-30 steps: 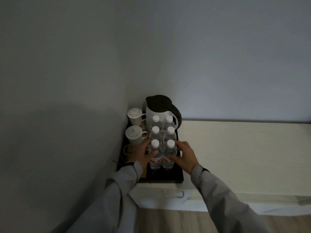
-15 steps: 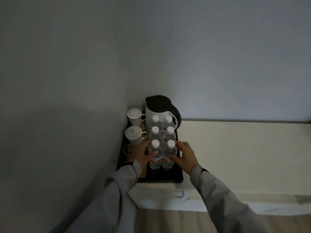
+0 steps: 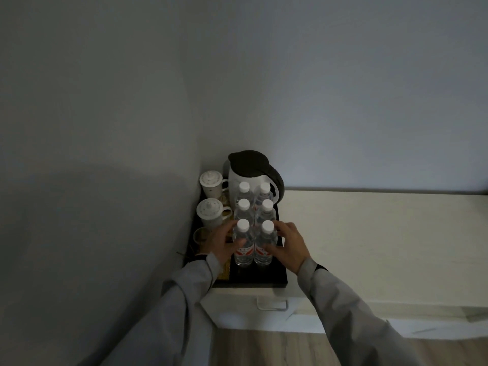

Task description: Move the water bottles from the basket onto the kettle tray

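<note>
Hands on the front pair now! 6 water bottles (image 3: 252,223) stand upright in 2 columns of 3 on the dark kettle tray (image 3: 260,279), white caps up, packed close together. The left hand (image 3: 224,243) cups the front-left bottle (image 3: 243,244), thumb across its near face by the red label, fingers (image 3: 229,225) curled round the far side at shoulder height. The right hand (image 3: 289,244) mirrors it on the front-right bottle (image 3: 264,245), fingers spread over the outer side, thumb low near the label. Both grips are loose and partly open, wrapping the bottles rather than clenched; I cannot tell whether they press or merely touch. Both front bottles rest on the tray, side by side. Behind the rows sits the white kettle (image 3: 249,175) with its dark lid and handle. 2 lidded cups (image 3: 211,196) stand left of the bottles, by the wall. Tray sits at the corner end of a pale cabinet top (image 3: 369,244).
</note>
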